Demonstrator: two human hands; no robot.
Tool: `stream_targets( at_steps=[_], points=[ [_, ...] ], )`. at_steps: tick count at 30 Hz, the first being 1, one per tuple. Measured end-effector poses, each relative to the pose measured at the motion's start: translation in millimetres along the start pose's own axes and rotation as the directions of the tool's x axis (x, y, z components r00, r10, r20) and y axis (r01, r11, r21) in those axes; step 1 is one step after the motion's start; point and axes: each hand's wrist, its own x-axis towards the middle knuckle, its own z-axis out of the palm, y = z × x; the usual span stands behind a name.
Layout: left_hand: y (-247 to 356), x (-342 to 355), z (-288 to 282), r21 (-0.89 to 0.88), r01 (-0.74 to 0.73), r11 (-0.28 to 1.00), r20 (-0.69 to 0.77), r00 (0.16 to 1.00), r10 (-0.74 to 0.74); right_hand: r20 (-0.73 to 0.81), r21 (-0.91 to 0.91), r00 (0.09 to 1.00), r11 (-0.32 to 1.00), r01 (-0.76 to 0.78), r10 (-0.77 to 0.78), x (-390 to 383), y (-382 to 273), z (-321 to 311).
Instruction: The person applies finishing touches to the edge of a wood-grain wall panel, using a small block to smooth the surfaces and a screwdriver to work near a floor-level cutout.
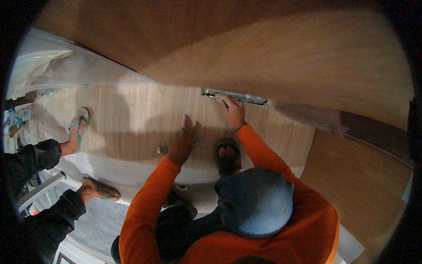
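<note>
My left hand (179, 143) hovers or rests over the wood-look floor (127, 114), its fingers stretched and apart, holding nothing. Beside its wrist lies a small pale object with a dark grid pattern (162, 150). Farther off, my right hand (233, 112) reaches to a narrow rectangular slot (250, 98) at the foot of a tall wooden panel (263, 57). Its fingertips are at the slot's near edge, with a gap between the fingers. Nothing plainly shows in them, though the tips are small and partly dark. Both arms wear orange sleeves.
On the left stand another person's feet in green flip-flops (80, 123). Behind them is a pale metal bar (41, 190). Plastic sheeting (33, 70) hangs at far left. A dark-shod foot (227, 154) and a rounded blue-grey cloth shape (259, 202) lie between my arms.
</note>
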Motion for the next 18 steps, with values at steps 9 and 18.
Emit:
stream_targets(
  at_steps=[9, 18],
  points=[
    [4, 1, -3, 0.011, 0.013, 1.0, 0.044, 0.999, -0.014, 0.224, -0.202, 0.973, 0.973, 0.11, -0.063, 39, -23, 11],
    [-6, 0, 1, 0.046, -0.068, 0.997, -0.118, 0.99, 0.073, 0.178, -0.124, 0.984, 0.992, 0.009, 0.013, 27, -25, 5]
  ],
)
